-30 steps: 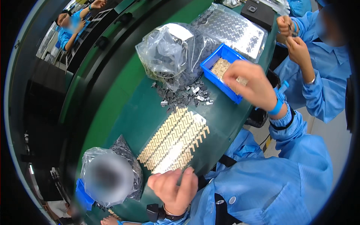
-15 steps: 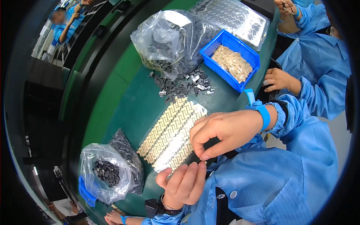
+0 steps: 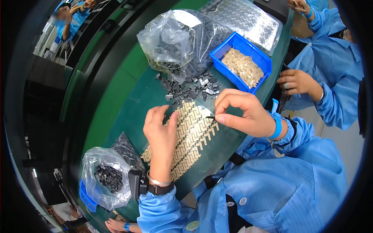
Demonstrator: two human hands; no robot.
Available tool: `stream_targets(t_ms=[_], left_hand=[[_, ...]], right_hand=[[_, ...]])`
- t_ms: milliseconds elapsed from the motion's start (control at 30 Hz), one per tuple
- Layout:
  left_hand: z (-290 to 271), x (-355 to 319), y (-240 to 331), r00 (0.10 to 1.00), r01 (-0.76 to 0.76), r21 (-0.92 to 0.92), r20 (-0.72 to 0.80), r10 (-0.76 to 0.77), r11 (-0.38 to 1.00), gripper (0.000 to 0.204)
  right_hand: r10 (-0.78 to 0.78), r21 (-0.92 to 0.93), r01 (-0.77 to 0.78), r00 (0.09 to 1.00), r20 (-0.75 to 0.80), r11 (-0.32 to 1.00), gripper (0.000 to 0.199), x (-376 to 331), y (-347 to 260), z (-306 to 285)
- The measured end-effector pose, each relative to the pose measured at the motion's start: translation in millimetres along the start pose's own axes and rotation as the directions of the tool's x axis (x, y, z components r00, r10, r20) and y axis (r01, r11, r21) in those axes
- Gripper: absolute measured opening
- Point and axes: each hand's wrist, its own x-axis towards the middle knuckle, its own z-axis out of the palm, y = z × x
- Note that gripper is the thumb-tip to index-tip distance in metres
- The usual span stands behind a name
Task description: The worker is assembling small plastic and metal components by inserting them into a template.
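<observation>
- My right hand [image 3: 248,114] pinches a small dark clip [image 3: 210,117], grip clamped on it
- My left hand [image 3: 161,128] rests spread on the tan strip rows [image 3: 194,136]
- I judge much left: loose clips [image 3: 190,87] cover the surface [image 3: 128,112]

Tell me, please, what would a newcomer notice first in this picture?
First, the sheet of small tan strips laid in a herringbone pattern in the middle of the green table, with both hands over it: the left hand flat on it, the right hand pinching a tiny dark part. Behind lie loose grey metal pieces, a clear plastic bag and a blue plastic bin of tan pieces.
</observation>
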Motion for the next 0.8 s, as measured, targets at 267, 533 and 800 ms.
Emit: stream_targets(t_ms=[267,533,800], left_hand=[[39,13,-3,0.984,0.139,0.064,0.099,-0.145,0.988,0.017],[13,1,21,0.995,0.063,-0.125,-0.072,-0.072,0.99,0.009],[-47,-66,82,0.998,-0.008,-0.299,-0.062,-0.011,0.954,0.022]], right_hand=[[0.058,0.058,-0.055,0.997,-0.042,0.997,0.008,-6,4,-2],[0.013,0.069,-0.006,0.996,-0.094,0.998,0.01,-8,9,1],[-0.186,0.203,0.189,0.982,-0.034,0.961,0.036,-11,-2,38]])
